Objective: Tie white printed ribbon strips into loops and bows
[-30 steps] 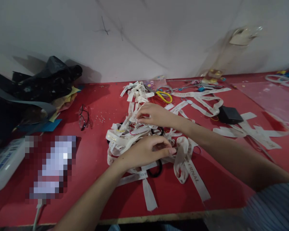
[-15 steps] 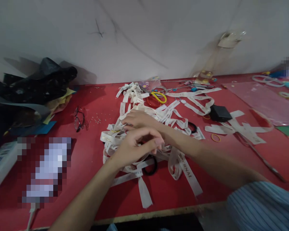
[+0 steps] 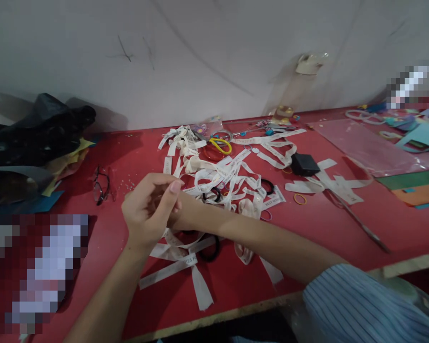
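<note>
My left hand [image 3: 146, 202] is raised over the left side of a heap of printed white ribbons [image 3: 214, 176]. Its fingers curl inward and the thumb tip meets them in a pinch; whatever lies inside is hidden. From the right, my other forearm crosses beneath it, so my right hand [image 3: 176, 219] is mostly covered and its fingers cannot be made out. Black hair ties [image 3: 209, 248] and a yellow hair tie [image 3: 220, 146] lie among the ribbons. One knotted ribbon [image 3: 201, 288] spreads toward the table's front edge.
Eyeglasses [image 3: 101, 185] and a blurred-out phone-like object [image 3: 52, 267] lie left, below a dark bag [image 3: 43, 121]. Rightward are a black box [image 3: 305, 164], a thin metal rod [image 3: 359, 223], a pink plastic sheet [image 3: 357, 143] and coloured cards [image 3: 414, 186]. A wall closes the back.
Both hands have moved left across the ribbons. The left hand has curled more tightly, and the right hand has gone behind it. The camera view has shifted slightly to the right.
</note>
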A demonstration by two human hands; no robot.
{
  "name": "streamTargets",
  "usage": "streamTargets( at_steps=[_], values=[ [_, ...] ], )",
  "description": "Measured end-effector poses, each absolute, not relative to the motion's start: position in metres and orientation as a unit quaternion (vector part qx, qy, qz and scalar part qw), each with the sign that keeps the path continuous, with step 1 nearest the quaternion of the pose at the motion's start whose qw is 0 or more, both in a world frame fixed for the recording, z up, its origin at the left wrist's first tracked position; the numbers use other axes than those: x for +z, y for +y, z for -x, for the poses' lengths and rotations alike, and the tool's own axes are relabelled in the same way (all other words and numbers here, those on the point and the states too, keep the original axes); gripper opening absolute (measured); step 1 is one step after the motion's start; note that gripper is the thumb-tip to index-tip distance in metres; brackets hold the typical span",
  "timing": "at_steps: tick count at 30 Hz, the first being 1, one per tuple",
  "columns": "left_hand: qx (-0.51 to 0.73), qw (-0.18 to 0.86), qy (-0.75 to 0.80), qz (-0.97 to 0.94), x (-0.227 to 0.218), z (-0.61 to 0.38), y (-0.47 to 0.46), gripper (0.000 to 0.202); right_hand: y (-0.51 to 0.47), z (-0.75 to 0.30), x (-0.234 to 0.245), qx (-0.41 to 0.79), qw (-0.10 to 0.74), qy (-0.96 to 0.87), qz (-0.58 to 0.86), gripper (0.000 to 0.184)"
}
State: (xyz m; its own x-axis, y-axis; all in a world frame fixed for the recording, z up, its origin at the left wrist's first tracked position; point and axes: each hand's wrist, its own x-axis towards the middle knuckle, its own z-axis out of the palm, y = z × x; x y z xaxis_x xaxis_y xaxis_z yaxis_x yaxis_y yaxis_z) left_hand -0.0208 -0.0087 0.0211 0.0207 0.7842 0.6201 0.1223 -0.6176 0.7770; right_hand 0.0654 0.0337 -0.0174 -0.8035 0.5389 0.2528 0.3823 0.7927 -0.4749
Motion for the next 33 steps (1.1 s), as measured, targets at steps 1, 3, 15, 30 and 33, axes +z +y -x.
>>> streamTargets(
  at_steps=[1,3,15,30,33],
  values=[
    [0.591,0.27,0.363,-0.668,0.022,0.022,-0.007,0.007,0.032,-0.065,-0.02,0.198,0.181,-0.933,0.24,0.02],
    [0.535,0.269,0.408,-0.689,0.022,0.024,-0.005,0.01,0.03,-0.065,-0.024,0.171,0.155,-0.948,0.22,0.023],
    [0.238,-0.017,0.567,-0.788,0.011,0.057,0.009,0.024,0.026,-0.072,-0.025,0.118,0.178,-0.942,0.261,0.027],
    [0.192,0.0,0.655,-0.731,-0.002,0.073,0.006,0.035,0.022,-0.072,-0.021,0.037,0.207,-0.93,0.303,0.032],
    [0.212,-0.018,0.645,-0.734,-0.004,0.075,0.007,0.033,0.021,-0.072,-0.019,0.036,0.2,-0.931,0.304,0.034]
  ],
)
